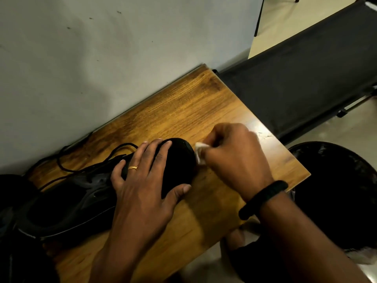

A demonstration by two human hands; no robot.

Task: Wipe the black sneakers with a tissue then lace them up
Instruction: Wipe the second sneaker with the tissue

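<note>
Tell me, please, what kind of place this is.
Probably a plain indoor room; home or office, I cannot tell. A wooden table stands against a bare wall, the floor is glossy, and a bag-lined bin sits beside the table.

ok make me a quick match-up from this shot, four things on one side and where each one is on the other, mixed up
1 tissue
2 left hand
3 lace
4 wristband

a round the wrist of the right hand
b loose on the table, trailing from the sneaker
c pinched by the right hand at the sneaker's toe
d resting over the sneaker's front

Pairs: 1-c, 2-d, 3-b, 4-a
</note>
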